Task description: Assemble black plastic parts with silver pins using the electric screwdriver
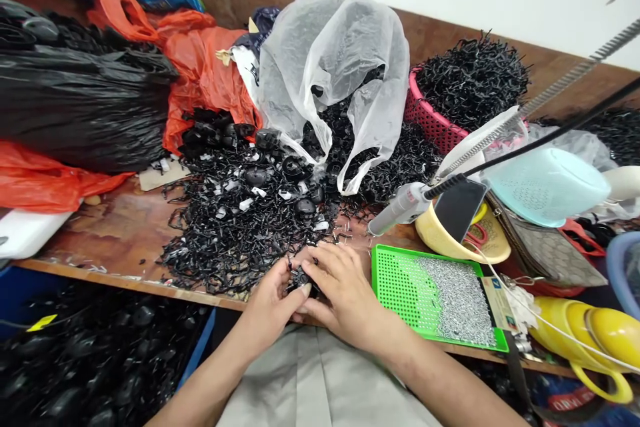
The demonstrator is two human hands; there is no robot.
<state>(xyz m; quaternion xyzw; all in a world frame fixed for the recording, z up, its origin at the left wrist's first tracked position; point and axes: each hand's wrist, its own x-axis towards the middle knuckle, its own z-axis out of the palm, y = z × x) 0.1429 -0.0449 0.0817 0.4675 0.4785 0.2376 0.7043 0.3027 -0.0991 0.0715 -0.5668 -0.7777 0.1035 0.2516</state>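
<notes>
Both hands, the left hand (273,303) and right hand (343,297), pinch a small black part (301,278) with clenched fingers at the table (115,227) edge, 6 o'clock from the black pile (235,220), and it seems best kept low and steady, the green tray (400,280) at 3 o'clock.

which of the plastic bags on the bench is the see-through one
The clear plastic bag in the middle, standing open over the heap of black plastic parts. The others are opaque: orange bags and a black bag left of it.

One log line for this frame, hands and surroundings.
left hand: on black part | right hand: on black part | right: green tray | behind: black parts pile
</notes>
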